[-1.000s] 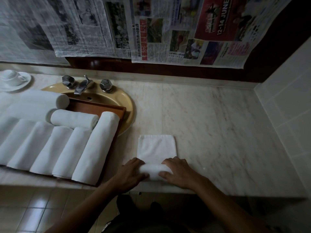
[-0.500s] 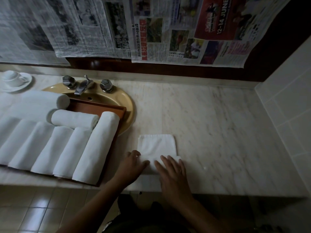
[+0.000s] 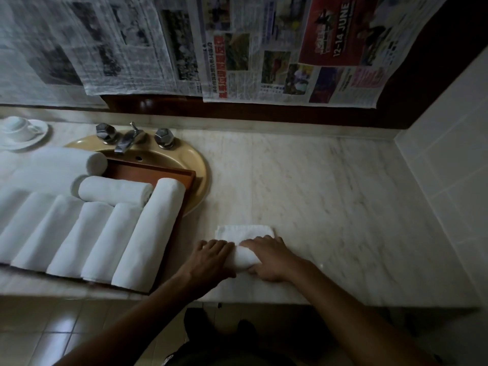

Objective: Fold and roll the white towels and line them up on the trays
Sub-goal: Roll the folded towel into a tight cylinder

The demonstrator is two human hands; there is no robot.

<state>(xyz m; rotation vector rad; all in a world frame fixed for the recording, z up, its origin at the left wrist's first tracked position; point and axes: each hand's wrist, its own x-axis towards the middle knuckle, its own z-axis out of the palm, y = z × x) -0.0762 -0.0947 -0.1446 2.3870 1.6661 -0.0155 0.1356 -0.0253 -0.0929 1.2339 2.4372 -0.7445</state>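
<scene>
A small white towel [image 3: 244,256] lies on the marble counter near its front edge, mostly rolled, with a short flat strip left at its far end. My left hand [image 3: 210,258] presses on the roll's left end and my right hand [image 3: 268,256] on its right end. To the left, a brown wooden tray [image 3: 184,178] over the sink holds several rolled white towels [image 3: 148,233] side by side, with one shorter roll [image 3: 115,190] lying across behind them.
The yellow sink [image 3: 196,165] with a chrome tap [image 3: 126,141] sits under the tray. A white cup on a saucer [image 3: 19,130] stands at the far left. Bare marble counter [image 3: 330,194] stretches right to a tiled wall. Newspapers hang on the back wall.
The roll has grown and moved away from me; the flat part of the towel has shrunk to a short strip. Both hands went forward with it.
</scene>
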